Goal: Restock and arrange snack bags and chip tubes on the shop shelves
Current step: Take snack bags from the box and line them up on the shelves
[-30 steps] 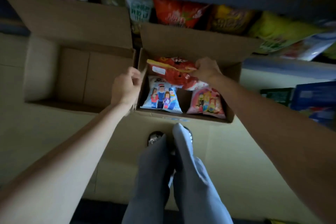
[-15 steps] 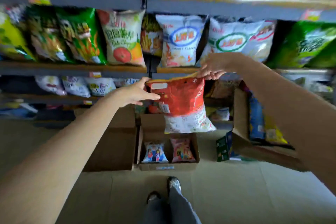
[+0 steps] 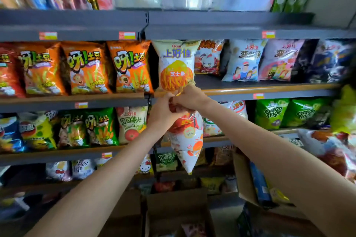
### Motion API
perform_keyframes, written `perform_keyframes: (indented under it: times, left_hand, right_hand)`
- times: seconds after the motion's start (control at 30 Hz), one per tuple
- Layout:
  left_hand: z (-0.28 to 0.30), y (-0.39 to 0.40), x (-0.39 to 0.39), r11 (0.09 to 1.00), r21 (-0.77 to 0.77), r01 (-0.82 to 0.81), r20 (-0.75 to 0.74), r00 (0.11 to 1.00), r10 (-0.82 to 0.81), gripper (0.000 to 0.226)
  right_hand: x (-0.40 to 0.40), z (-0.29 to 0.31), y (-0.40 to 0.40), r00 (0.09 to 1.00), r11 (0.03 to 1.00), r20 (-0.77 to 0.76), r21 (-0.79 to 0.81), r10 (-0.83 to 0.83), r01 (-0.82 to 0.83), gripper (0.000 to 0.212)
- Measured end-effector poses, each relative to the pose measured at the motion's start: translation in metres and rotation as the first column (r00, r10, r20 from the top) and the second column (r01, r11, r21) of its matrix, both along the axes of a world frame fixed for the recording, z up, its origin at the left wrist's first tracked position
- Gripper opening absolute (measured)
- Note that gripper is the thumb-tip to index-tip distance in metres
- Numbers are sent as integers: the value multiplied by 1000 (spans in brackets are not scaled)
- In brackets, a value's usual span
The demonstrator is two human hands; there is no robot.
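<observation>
Both hands, left hand (image 3: 160, 110) and right hand (image 3: 189, 97), pinch the red-and-white crinkly plastic snack bag (image 3: 187, 140) by its top; long axis vertical, bottom corner pointing to 6 o'clock.

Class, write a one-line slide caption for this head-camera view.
Both hands, left and right, hold a red-and-white snack bag by its top before stocked shop shelves.

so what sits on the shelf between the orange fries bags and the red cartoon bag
In the head view, one tall white cheese-stick bag stands between the orange fries bags and the red cartoon bag, just above both hands gripping the red-and-white bag.
</observation>
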State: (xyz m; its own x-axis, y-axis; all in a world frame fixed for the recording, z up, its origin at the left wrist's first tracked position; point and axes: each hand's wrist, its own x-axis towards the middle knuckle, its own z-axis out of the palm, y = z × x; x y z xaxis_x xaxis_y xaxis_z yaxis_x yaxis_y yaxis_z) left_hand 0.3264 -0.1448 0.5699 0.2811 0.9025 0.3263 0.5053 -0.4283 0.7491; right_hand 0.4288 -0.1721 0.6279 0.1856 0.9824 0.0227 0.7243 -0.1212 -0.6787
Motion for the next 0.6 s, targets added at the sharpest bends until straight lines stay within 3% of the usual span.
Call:
perform_keyframes:
  times: [0.17,0.23,0.3,0.37,0.43,0.53,0.6]
  left_hand:
    - [19,1,4,989,145,36,99,994,-51,22]
    - [23,10,-4,997,83,7,192,981,-23,20]
    - [26,22,-20,998,-64,-26,357,933,48,20]
    - [28,36,-40,977,-206,-54,539,827,160,23]
    - [34,42,-51,953,-293,-79,683,681,266,23]
    - [47,36,-42,932,-361,-20,853,397,339,24]
    - [53,28,-24,926,-378,14,877,326,353,16]
  right_hand:
    - [16,27,-14,976,998,-209,36,66,-60,38]
    - [32,40,-20,962,993,-260,103,80,-54,40]
    - [60,48,-24,971,983,-238,175,-15,58,41]
    - [91,43,-32,972,972,-181,154,-149,177,39]
    - [106,29,-46,943,973,-242,-59,-230,223,35]
    - [102,-4,-58,882,933,-449,-359,-147,-27,66]
    - [87,-18,-56,694,924,-718,-301,-59,-234,71]
